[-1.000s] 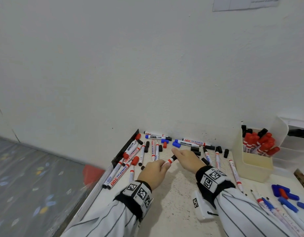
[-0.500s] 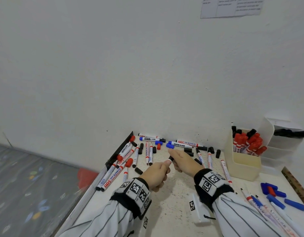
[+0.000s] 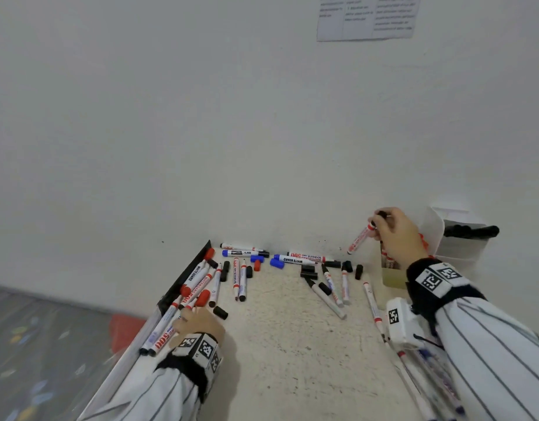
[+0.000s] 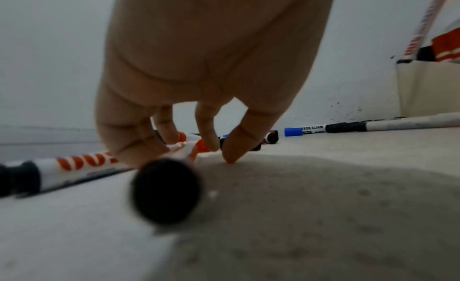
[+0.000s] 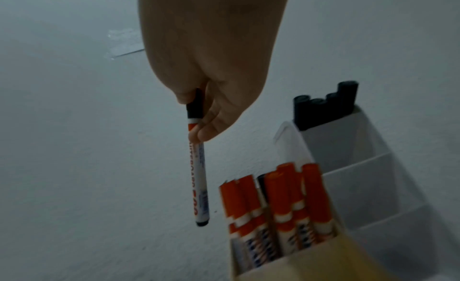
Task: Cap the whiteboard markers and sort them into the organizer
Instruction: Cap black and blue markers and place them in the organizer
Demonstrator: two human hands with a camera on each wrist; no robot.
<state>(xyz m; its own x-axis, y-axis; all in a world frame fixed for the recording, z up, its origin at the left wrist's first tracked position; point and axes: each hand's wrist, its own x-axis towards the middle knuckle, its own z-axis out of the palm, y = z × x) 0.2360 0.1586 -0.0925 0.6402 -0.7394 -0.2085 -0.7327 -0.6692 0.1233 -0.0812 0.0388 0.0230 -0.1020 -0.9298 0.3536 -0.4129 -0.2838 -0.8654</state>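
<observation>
R hand (image 3: 397, 235) pinches a capped marker (image 5: 198, 167) by its black cap end, thumb + fingers curled round it; barrel hangs nearly vertical, tail down, in air just to the left of the cream organizer bin (image 5: 293, 265) as the R wrist view shows it; that bin already holds red-capped markers (image 5: 286, 198) upright; white tiered compartments (image 5: 348, 167) behind it hold black-capped ones (image 5: 326, 104). Key relation: the marker's long axis is already roughly in line w/ the slots, so judging by its black cap the move needs a shift rightward + back over the white section, then straight down; R hand is the near one. L hand (image 3: 198, 325) is well apart at the table's (image 3: 292, 344) left edge, fingers curled down onto a loose marker (image 4: 164, 188) in the pile there; whether it's actually gripped yet, can't tell. Many uncapped markers and loose caps (image 3: 307, 270) lie along the wall.
</observation>
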